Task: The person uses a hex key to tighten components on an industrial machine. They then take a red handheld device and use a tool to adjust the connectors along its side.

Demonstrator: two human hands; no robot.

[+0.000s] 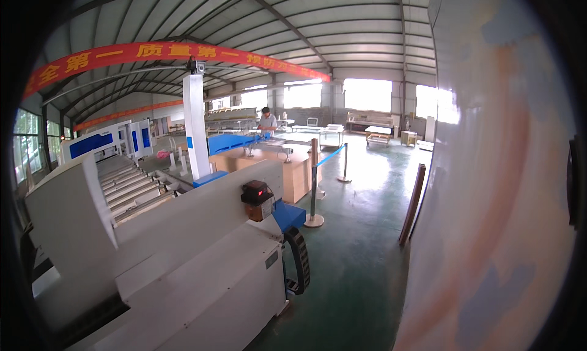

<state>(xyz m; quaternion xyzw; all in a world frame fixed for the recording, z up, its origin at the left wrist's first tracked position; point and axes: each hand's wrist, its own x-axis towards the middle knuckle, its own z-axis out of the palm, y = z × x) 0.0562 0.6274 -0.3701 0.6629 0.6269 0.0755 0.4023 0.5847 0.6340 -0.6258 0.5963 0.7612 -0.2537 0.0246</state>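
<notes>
Neither of my hands shows in the head view, and no forearm comes in from the lower edge. Nearest on the left is a large white machine body (pixel 214 290). On top of its edge sits a small black and brown device (pixel 258 195) with a red light. A black cable chain (pixel 299 259) curves down from a blue bracket (pixel 288 215) at the machine's end. Close on the right rises a tall pale panel (pixel 489 168), glossy and streaked with reflections.
A green floor aisle (pixel 342 271) runs ahead. Barrier posts (pixel 314 186) with a blue belt (pixel 331 155) line its left side. A brown board (pixel 413 204) leans at right. Farther off are a roller bed (pixel 131 189), stacked boards (pixel 296 174) and a person (pixel 266 121).
</notes>
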